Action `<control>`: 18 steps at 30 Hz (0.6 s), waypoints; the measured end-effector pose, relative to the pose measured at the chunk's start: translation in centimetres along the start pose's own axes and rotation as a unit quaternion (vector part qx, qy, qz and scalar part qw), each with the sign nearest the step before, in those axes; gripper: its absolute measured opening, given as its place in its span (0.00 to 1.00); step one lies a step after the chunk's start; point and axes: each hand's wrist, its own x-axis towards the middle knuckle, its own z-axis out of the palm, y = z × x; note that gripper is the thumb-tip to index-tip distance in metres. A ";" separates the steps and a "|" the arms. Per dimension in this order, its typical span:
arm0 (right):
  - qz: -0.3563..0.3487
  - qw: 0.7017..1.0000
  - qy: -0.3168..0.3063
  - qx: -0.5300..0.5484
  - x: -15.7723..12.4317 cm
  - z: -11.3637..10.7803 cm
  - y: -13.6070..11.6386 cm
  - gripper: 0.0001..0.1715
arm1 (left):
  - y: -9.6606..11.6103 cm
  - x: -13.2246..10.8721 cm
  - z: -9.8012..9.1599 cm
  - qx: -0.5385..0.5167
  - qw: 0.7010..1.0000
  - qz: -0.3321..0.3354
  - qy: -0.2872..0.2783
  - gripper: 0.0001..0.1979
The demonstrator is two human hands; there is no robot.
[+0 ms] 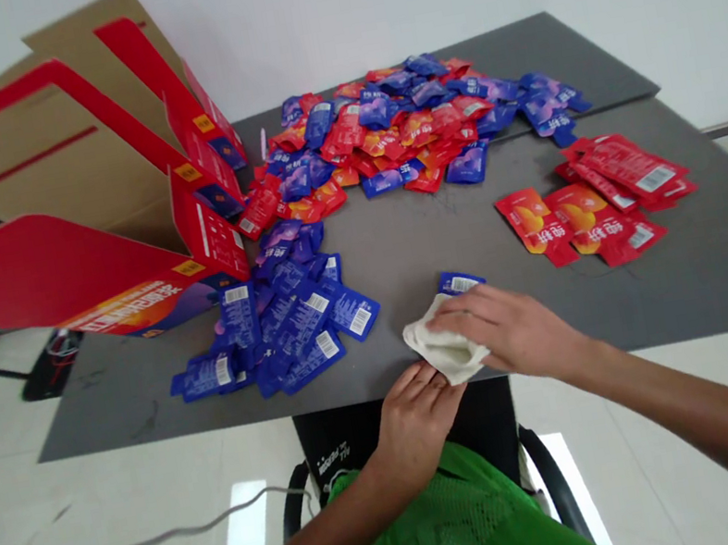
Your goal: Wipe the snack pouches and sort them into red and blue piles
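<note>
A small white cloth, folded or pouch-like with a hollow facing me (447,354), is between my hands at the table's front edge. My right hand (511,331) is closed on its upper right side, fingers bent over the rim. Fingers of my left hand (418,418) are closed on its lower left edge, the fingertips partly hidden beneath it. Just behind the cloth a blue sachet (460,282) shows, partly covered by the cloth and my right fingers; I cannot tell whether it is touched. To the left lie loose blue sachets (304,330), several with barcodes up.
A mixed heap of red and blue sachets (382,133) spreads along the back of the grey table (428,233). Red sachets (628,169) lie in a loose pile at right. Open red cardboard boxes (149,292) stand at left. A cable (171,537) crosses the lower left.
</note>
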 end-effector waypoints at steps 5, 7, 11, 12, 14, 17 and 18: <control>0.056 0.998 -0.021 -0.020 0.4 1.4 3.6 0.29 | 0.0 -0.2 0.0 0.008 1.000 0.002 -0.001 0.16; 0.093 0.994 -0.008 -0.059 1.5 0.9 6.2 0.27 | 0.0 -0.3 -0.1 0.019 1.000 0.004 -0.007 0.16; 0.153 0.977 0.098 -0.108 2.9 -1.1 7.4 0.26 | 0.1 -0.2 -0.3 0.022 1.000 0.000 -0.009 0.17; 0.161 0.973 0.128 -0.103 2.8 -1.5 6.7 0.27 | 0.1 -0.2 -0.3 0.019 1.000 0.000 -0.008 0.18; 0.146 0.977 0.137 -0.074 2.0 -2.0 4.3 0.30 | 0.2 0.0 -0.4 0.011 1.000 -0.003 -0.005 0.18; 0.072 0.997 0.019 -0.017 0.1 -1.4 0.7 0.35 | 0.2 0.2 -0.5 0.000 1.000 -0.012 -0.008 0.16; 0.053 0.998 -0.017 -0.001 -0.4 -0.9 0.0 0.35 | 0.2 0.3 -0.5 -0.003 1.000 -0.013 -0.009 0.16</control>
